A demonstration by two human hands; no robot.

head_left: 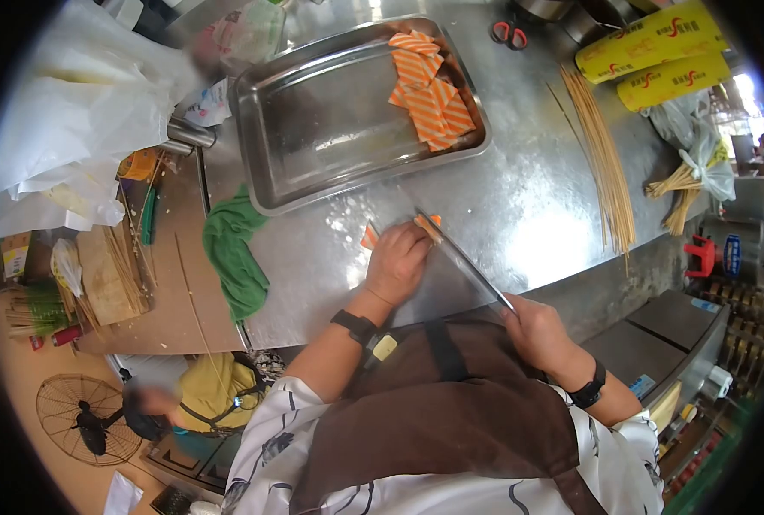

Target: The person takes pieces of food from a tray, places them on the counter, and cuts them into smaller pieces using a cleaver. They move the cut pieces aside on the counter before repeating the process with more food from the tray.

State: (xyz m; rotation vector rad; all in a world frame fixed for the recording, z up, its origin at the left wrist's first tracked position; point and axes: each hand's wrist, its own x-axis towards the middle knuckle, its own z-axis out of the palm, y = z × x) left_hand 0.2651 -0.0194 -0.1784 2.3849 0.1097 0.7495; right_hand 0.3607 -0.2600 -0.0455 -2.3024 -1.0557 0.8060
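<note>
My right hand (538, 330) is wrapped round the handle of a knife (472, 263), whose narrow blade slants up and left across the steel table. Under the fingertips of my left hand (397, 262) lies an orange-and-white striped piece (429, 225), right at the blade. The left fingers are bent and pressed together on it. Another striped piece (369, 236) pokes out on the left side of that hand. Beyond the hands stands a steel tray (313, 129) with several flat striped pieces (432, 94) heaped at its right end.
A green cloth (234, 253) lies left of the tray. Long bamboo skewers (601, 163) are spread on the right, near yellow film rolls (652, 43) and red-handled scissors (509, 34). White plastic bags (73, 103) crowd the left. A person in yellow (219, 390) is beyond the table, near a fan (88, 421).
</note>
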